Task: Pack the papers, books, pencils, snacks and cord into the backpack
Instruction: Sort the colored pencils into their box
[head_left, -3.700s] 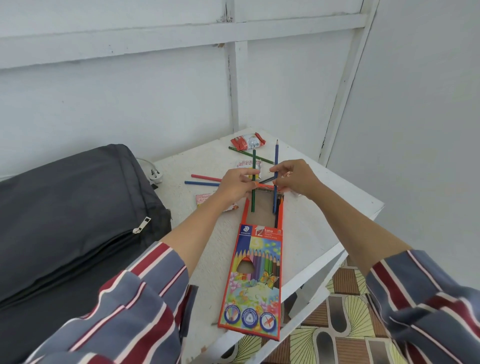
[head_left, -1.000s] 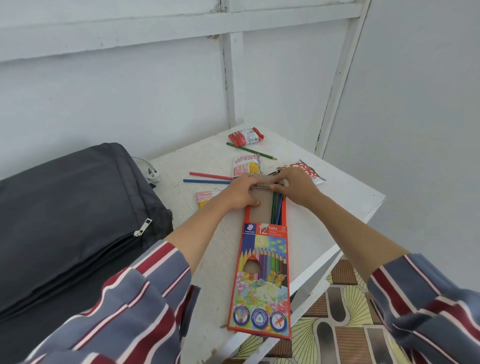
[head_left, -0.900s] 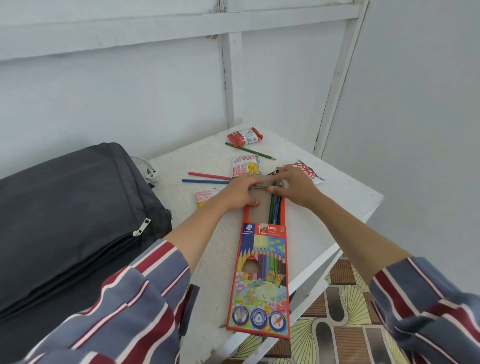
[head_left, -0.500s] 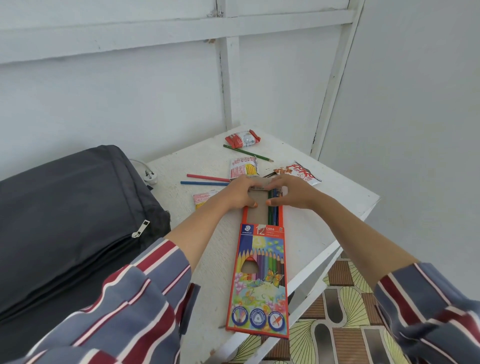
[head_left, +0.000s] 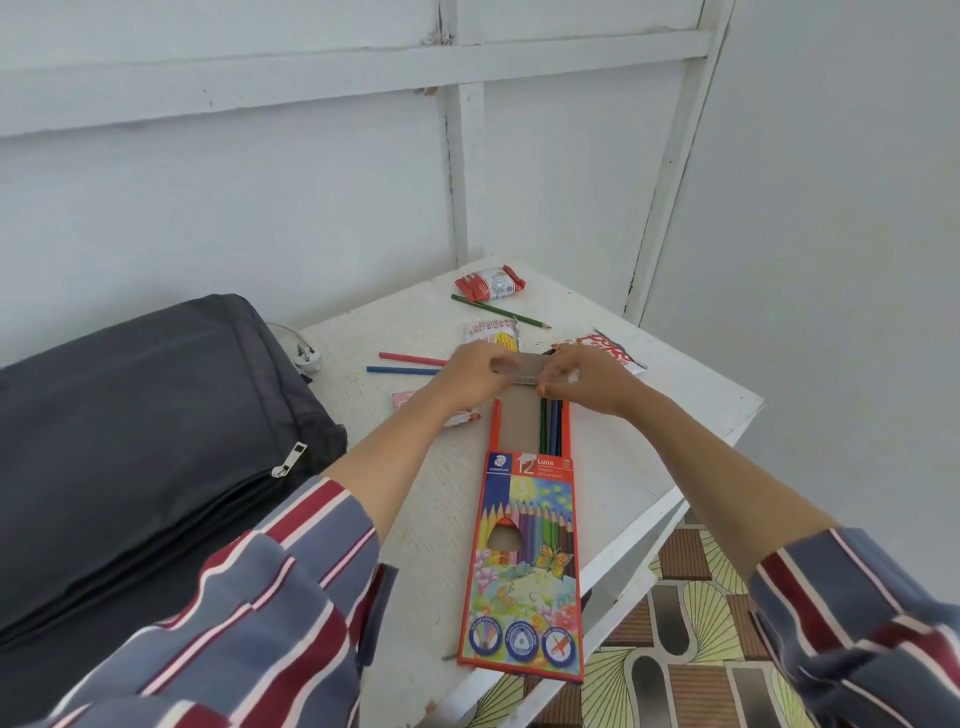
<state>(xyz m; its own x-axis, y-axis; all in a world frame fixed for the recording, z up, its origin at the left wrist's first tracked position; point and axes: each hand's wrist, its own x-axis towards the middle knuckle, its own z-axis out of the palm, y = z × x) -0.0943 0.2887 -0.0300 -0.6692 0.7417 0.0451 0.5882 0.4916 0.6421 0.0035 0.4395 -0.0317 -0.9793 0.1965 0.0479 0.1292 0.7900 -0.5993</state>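
white table (head_left: 649, 457); left hand (head_left: 470, 371), right hand (head_left: 587, 379) pinch pencil box flap (head_left: 519, 370), both blurred

The bench (head_left: 649, 467) is white. The backpack (head_left: 130, 441) is dark grey, near black, and its zipper pull (head_left: 289, 460) is silver. The pencil box (head_left: 524, 571) is orange-red. It is printed with a row of multicoloured pencils, a yellow butterfly, pastel flowers and three blue round badges. The inner tray (head_left: 517, 426) is plain brown card.

Loose items:
- green pencil (head_left: 498, 310)
- red pencil (head_left: 410, 358)
- blue pencil (head_left: 400, 370)
- far snack packet (head_left: 491, 283), red and white
- middle snack packet (head_left: 492, 332), white, red and yellow

The plug (head_left: 306, 357) is white. The left sleeve (head_left: 260, 597) and right sleeve (head_left: 857, 623) are grey-blue with dark red and thin white stripes. The floor (head_left: 691, 623) has yellow-green fan motifs and brown ribbed blocks.
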